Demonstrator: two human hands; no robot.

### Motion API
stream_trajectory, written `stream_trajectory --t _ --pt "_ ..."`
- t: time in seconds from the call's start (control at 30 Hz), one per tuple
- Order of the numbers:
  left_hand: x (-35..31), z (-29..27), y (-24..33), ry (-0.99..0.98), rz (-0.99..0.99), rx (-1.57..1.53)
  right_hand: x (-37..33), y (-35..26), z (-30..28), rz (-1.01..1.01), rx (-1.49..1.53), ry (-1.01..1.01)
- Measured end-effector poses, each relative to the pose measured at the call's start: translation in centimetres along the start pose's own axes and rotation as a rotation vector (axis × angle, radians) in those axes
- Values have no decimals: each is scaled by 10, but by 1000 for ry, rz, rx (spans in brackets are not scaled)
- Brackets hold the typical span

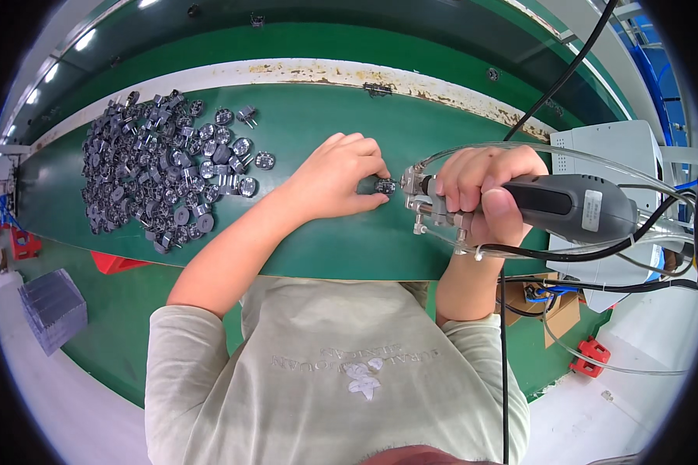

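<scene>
My left hand (pixel 341 177) is closed, with thumb and fingertips pinching a small dark component (pixel 385 186) just above the green bench. Wrapped round a grey and black electric screwdriver (pixel 578 205) is my right hand (pixel 492 186). The tool lies sideways, its metal head (pixel 420 190) pointing left at the component. Whether the tip touches the component, I cannot tell. Clear tubes and a black cable run along the tool. To the left of my left hand spreads a big heap of similar dark round components (pixel 155 163), some with metal pins.
The green bench top (pixel 318 256) ends close to my body. A worn white ledge (pixel 287 74) runs along its back, and a moving-belt-like green surface (pixel 326 43) lies beyond, with a few components. At right stand a light grey box-shaped machine (pixel 613 151) and hanging cables.
</scene>
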State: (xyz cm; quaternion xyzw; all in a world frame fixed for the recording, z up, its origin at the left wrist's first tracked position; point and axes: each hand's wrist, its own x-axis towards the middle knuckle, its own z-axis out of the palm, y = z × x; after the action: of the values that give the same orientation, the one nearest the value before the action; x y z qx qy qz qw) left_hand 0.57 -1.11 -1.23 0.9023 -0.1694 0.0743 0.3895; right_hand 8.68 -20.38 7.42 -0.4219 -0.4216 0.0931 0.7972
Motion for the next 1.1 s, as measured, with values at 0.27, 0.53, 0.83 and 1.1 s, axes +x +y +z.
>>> stream_trajectory --t 0.27,0.53,0.83,1.1 --pt "-1 0 -1 0 -5 17 0 1 2 -11 -8 -7" --pt "1 0 3 -44 -13 49 -2 4 5 85 -199 -50" --pt "0 2 -2 21 -25 -18 6 -26 -7 -28 -48 16" --pt "1 1 -6 41 -6 -55 6 -22 -8 -29 -19 -27"
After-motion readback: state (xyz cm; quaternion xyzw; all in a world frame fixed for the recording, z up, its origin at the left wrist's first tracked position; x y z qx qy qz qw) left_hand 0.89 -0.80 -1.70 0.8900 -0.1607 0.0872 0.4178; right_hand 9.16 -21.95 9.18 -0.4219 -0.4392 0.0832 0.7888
